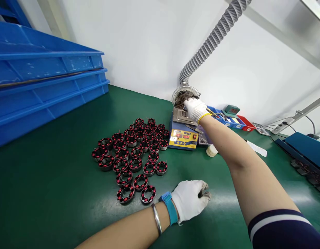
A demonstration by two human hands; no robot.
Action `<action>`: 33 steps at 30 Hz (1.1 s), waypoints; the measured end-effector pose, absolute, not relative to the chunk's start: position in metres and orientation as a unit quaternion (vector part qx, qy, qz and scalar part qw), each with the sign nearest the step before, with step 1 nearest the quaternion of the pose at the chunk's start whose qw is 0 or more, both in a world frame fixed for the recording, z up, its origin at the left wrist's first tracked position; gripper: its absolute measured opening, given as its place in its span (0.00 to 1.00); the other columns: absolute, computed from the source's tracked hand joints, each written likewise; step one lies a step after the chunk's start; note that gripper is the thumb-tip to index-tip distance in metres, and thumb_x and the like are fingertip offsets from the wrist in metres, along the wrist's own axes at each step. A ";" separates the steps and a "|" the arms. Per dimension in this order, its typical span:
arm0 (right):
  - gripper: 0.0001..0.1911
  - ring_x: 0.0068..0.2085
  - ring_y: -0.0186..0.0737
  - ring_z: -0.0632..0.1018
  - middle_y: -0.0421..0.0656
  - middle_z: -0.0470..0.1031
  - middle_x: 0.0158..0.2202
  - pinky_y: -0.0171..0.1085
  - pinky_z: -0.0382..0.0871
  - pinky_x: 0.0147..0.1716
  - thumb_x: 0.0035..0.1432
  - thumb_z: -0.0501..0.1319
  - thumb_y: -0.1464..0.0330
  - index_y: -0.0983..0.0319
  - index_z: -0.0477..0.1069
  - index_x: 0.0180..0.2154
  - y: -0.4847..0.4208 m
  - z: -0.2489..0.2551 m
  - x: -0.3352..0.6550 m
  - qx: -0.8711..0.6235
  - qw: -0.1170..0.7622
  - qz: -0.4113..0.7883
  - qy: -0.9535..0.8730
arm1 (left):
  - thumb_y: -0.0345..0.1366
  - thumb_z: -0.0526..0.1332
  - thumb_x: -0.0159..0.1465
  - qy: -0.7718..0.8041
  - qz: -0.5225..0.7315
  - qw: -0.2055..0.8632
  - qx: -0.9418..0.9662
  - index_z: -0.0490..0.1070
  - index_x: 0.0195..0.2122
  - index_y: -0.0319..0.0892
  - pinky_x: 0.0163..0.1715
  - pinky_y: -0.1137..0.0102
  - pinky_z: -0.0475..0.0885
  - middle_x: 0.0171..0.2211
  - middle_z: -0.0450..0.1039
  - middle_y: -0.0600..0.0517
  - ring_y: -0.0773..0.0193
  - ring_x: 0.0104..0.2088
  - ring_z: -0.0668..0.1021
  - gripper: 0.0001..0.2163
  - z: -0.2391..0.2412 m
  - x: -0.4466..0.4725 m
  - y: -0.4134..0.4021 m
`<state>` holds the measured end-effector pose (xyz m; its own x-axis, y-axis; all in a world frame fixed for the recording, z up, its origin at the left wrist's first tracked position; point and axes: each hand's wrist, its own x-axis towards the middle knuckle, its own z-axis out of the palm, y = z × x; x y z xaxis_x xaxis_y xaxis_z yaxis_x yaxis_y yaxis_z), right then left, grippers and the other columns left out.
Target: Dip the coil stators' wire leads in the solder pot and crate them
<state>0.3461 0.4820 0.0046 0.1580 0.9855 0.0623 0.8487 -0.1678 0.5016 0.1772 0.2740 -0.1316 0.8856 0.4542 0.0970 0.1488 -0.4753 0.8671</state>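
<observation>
The left hand (189, 200), closed on what may be a coil (204, 194), sits near, while the right hand (196, 109) grips a tool (213, 112) at the far pot (179, 116).

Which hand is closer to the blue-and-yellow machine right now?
Right. The right hand is over the machine; the left hand rests on the green mat, well short of it.

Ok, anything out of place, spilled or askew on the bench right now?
Nothing stands out. The wound coils lie flat in one loose cluster on the green mat, none spilled. The left hand pinches a small dark part; the right hand is at the solder pot. A paper slip lies loose.
</observation>
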 end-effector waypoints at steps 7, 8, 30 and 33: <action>0.23 0.48 0.55 0.74 0.52 0.71 0.50 0.50 0.71 0.43 0.53 0.63 0.62 0.59 0.68 0.51 0.467 0.025 0.351 0.770 0.071 0.197 0.603 | 0.46 0.57 0.61 0.212 0.196 0.521 0.803 0.71 0.51 0.48 0.39 0.63 0.74 0.38 0.78 0.53 0.57 0.37 0.79 0.18 -0.138 0.182 0.274; 0.22 0.47 0.53 0.75 0.50 0.72 0.49 0.49 0.71 0.43 0.53 0.63 0.61 0.58 0.69 0.51 0.462 0.027 0.351 0.778 0.042 0.192 0.596 | 0.45 0.58 0.61 0.227 0.215 0.531 0.788 0.70 0.52 0.48 0.40 0.63 0.74 0.39 0.78 0.52 0.57 0.37 0.79 0.19 -0.139 0.183 0.274; 0.24 0.36 0.42 0.79 0.42 0.78 0.36 0.38 0.76 0.36 0.56 0.56 0.46 0.56 0.73 0.42 0.298 -0.053 0.313 0.702 -0.238 -0.491 0.457 | 0.38 0.56 0.65 0.417 0.354 0.586 0.597 0.31 0.68 0.34 0.54 0.65 0.70 0.55 0.70 0.39 0.56 0.54 0.75 0.39 -0.144 0.189 0.293; 0.21 0.27 0.36 0.76 0.40 0.75 0.27 0.34 0.75 0.28 0.54 0.60 0.47 0.59 0.70 0.32 0.300 -0.055 0.319 0.717 -0.245 -0.512 0.406 | 0.40 0.56 0.64 0.401 0.359 0.582 0.610 0.32 0.68 0.33 0.54 0.64 0.70 0.55 0.70 0.39 0.56 0.54 0.74 0.39 -0.144 0.190 0.291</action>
<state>0.3191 0.3004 -0.0546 0.1466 0.8321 -0.5350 0.3313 -0.5509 -0.7660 0.1905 0.2910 -0.1441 0.4219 0.9062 -0.0293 0.0705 -0.0006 0.9975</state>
